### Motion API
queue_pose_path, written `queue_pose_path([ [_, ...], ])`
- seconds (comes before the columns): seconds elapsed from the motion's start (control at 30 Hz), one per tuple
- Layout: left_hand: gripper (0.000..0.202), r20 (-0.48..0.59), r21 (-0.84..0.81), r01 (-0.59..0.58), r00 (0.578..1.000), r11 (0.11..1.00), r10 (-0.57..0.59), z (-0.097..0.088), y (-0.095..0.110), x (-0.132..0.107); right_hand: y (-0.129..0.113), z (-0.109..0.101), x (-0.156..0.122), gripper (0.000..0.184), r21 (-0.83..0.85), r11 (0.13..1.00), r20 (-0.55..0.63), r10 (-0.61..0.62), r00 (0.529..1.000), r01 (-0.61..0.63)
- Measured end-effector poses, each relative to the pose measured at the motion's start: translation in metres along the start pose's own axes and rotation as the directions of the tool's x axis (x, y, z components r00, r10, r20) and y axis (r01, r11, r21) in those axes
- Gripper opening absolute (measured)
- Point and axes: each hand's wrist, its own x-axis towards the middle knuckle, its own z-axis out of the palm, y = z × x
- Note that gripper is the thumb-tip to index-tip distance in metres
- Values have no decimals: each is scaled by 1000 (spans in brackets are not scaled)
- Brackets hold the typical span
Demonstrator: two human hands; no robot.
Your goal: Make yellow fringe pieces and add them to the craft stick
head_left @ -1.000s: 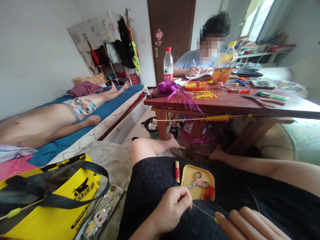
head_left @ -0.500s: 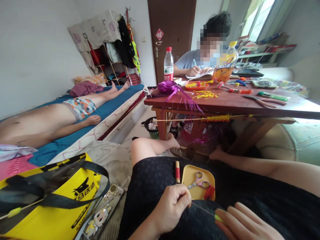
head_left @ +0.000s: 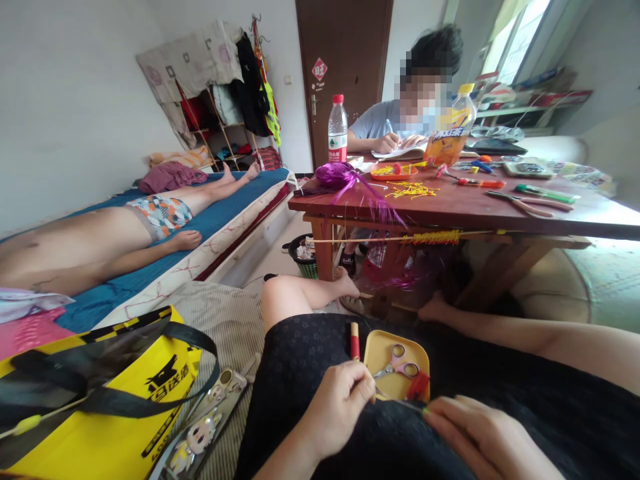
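My left hand (head_left: 340, 407) is closed in a pinch on a thin thread (head_left: 397, 402) over my lap. My right hand (head_left: 480, 437) pinches the thread's other end at a small yellow-green tip (head_left: 427, 410). Just beyond both hands a yellow tray (head_left: 387, 347) rests on my black skirt. It holds small pink-handled scissors (head_left: 397, 367) and a red scrap (head_left: 419, 385). A red-wound spool (head_left: 355, 342) lies to the tray's left.
A wooden table (head_left: 470, 207) ahead carries purple fibre (head_left: 340, 177), yellow strips, tools and bottles; a person writes behind it. Another person lies on the blue bed (head_left: 215, 220) at left. A yellow bag (head_left: 100, 407) and a phone (head_left: 205, 417) sit by my left side.
Both hands have moved up toward the yellow tray and closer together. The right hand's fingers have curled over, and the thread between the hands is shorter.
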Motion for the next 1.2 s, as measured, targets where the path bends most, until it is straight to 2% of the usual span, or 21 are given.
queue_pose_path([
  [0.07,32,-23,-218,83,996,972,-90,-3,-5,3,17,11,5,36,-41,989,71,142,987,-139],
  [0.13,36,19,-386,142,989,912,-146,-4,-9,4,33,28,15,34,-170,961,122,238,964,-216],
  [0.3,38,110,-553,194,981,810,-160,2,-9,3,54,74,32,27,-235,950,148,243,959,-204],
  [0.4,36,127,-603,208,978,770,-164,5,-7,1,59,86,27,19,-243,947,137,247,959,-210],
  [0.53,36,133,-646,219,976,731,-175,7,-5,1,56,79,19,24,-221,949,107,252,962,-224],
  [0.63,35,142,-651,222,975,726,-171,6,-1,0,38,64,21,23,-148,971,92,200,975,-186],
  [0.73,31,116,-585,173,985,793,-129,5,2,-2,12,49,27,24,-42,988,41,147,988,-145],
  [0.8,30,93,-501,120,992,857,-84,4,4,-4,-2,43,30,27,-28,992,-30,123,992,-124],
  [0.9,32,88,-384,72,995,921,-42,1,5,-6,-13,41,33,31,-125,990,-88,57,995,-68],
  [1.07,33,125,-250,36,992,968,-5,0,12,-9,-15,44,35,32,-283,959,-168,-57,984,8],
  [1.2,35,121,-226,43,993,973,-16,4,13,-9,-20,45,36,31,-271,962,-163,-83,983,36],
])
